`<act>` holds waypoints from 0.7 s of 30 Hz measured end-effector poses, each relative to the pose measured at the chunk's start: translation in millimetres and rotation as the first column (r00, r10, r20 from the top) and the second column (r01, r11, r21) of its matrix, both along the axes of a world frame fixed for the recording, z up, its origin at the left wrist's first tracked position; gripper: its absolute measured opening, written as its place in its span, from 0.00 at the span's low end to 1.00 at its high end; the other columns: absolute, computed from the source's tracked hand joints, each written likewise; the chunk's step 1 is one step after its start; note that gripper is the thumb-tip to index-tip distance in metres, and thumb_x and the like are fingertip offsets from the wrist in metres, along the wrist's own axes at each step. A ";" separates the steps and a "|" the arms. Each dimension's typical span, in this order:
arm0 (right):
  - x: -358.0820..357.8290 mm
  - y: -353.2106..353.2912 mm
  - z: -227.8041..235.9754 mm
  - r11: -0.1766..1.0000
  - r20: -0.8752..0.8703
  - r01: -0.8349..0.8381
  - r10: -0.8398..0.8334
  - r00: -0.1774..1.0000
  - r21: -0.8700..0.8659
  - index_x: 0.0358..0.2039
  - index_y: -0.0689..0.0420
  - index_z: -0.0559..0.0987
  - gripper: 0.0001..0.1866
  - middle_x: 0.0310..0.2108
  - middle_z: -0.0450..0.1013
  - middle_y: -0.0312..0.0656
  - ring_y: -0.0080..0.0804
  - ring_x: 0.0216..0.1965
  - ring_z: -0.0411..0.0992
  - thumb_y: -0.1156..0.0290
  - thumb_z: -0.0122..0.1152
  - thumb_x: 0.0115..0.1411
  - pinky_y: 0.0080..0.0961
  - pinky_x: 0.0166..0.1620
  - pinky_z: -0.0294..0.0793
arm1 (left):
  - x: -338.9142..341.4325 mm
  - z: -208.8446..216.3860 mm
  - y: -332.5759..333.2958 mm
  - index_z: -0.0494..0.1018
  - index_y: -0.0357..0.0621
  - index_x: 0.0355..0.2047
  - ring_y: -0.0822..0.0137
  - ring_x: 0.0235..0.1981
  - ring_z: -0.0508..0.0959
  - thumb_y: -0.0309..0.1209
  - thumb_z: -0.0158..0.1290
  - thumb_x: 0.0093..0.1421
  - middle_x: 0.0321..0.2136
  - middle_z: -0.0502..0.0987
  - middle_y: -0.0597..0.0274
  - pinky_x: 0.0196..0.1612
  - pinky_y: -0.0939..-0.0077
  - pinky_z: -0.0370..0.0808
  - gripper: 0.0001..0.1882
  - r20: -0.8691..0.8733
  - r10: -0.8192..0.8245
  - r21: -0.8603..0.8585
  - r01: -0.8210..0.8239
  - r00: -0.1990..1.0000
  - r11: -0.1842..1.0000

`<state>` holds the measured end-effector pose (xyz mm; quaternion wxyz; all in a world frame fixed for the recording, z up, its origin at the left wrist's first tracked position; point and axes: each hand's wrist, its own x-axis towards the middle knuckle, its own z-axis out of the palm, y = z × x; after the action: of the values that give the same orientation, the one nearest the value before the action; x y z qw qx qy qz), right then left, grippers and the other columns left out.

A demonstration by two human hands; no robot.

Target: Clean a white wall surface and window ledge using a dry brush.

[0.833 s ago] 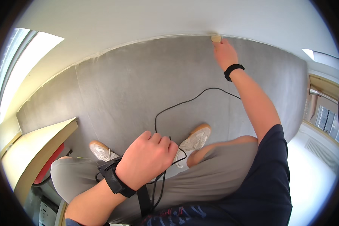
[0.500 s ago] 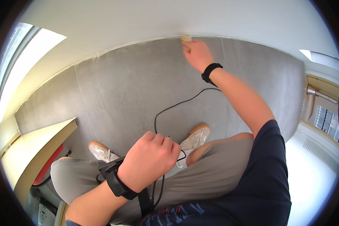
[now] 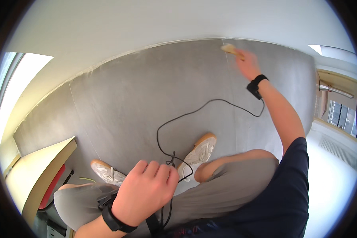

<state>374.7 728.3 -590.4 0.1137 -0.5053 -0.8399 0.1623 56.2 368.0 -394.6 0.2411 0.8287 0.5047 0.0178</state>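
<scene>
Right grip [image 3: 247, 65]: our fingers are closed around the handle of a small tan brush [image 3: 228, 48]; motion blur softens the outline.
Brush head: pale, pointing left and away from us, over the grey floor [image 3: 123, 91] and just short of the wall [image 3: 178, 20]; whether it touches the floor, we cannot tell.
Wall joint [image 3: 146, 48]: a whitish, uneven line runs along it on both sides of the brush. We see no clear boundary between worked and unworked stretches, so how much is done or left we cannot tell. With the brush held this near, we judge the work under way rather than finished.
Left grip [image 3: 146, 189]: loosely curled, back of the hand up, near our knees; its palm is hidden, so we cannot tell whether it holds anything.
Black cable [image 3: 186, 114]: looping across the floor from our right wrist strap [image 3: 254, 86], its knotted part just beside our left fingers.
Shoes [image 3: 200, 150]: both on the floor, beyond our left hand.
</scene>
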 end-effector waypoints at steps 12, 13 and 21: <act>-50.4 0.3 -51.4 0.946 0.224 -0.240 0.191 0.956 0.216 0.48 0.65 0.76 0.18 0.46 0.74 0.60 0.60 0.48 0.71 0.67 0.54 0.62 0.48 0.51 0.71 | 5.7 13.9 -16.1 0.77 0.40 0.35 0.69 0.26 0.71 0.28 0.55 0.48 0.22 0.67 0.67 0.33 0.75 0.68 0.12 -0.010 0.066 0.009 -0.066 0.998 0.998; -76.4 -17.2 -50.0 0.936 0.168 -0.264 0.229 0.959 0.231 0.47 0.65 0.76 0.17 0.46 0.74 0.60 0.60 0.48 0.71 0.68 0.54 0.62 0.49 0.51 0.71 | 7.1 17.2 -17.1 0.77 0.40 0.35 0.69 0.26 0.71 0.28 0.55 0.48 0.22 0.67 0.67 0.33 0.75 0.68 0.12 -0.017 0.073 0.007 -0.073 0.997 0.997; -254.8 -124.5 3.6 0.895 0.051 -0.401 0.417 0.907 -0.194 0.34 0.68 0.73 0.09 0.38 0.72 0.60 0.59 0.40 0.73 0.72 0.52 0.61 0.48 0.44 0.75 | 5.5 30.4 -35.9 0.77 0.40 0.34 0.69 0.27 0.71 0.29 0.55 0.48 0.22 0.69 0.67 0.32 0.76 0.67 0.12 0.012 0.098 0.081 -0.098 0.995 0.992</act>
<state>119.9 603.8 -586.8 -0.0072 -0.3322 -0.9137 0.2340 61.7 332.1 -364.2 0.2077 0.8120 0.5428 0.0535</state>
